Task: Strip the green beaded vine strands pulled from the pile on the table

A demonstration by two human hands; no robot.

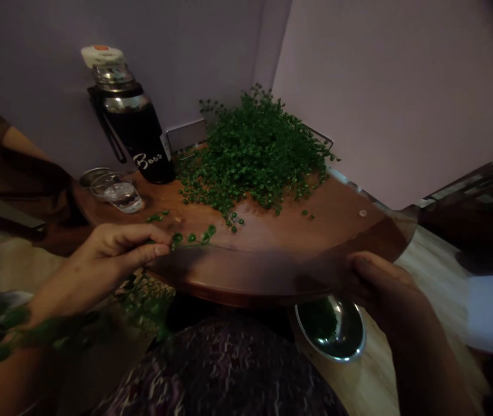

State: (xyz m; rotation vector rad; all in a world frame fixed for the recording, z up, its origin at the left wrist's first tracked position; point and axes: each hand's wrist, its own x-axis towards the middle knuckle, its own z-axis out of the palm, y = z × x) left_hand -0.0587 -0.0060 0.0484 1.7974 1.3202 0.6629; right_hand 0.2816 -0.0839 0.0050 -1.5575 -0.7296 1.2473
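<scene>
The left hand is at the desk's front edge, its fingers pressed together, pinching a stem of round green leaves — a heap of the same plant sits toward the back corner. The right hand lies against the front edge, its grip hard to tell — a steel bowl sits below on the floor.

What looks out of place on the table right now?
Loose sprigs lie strewn across the wooden table, apart from the main pile of greens. One lies out towards the water glass. They stand out because they are scattered on bare wood, away from the heap.
</scene>
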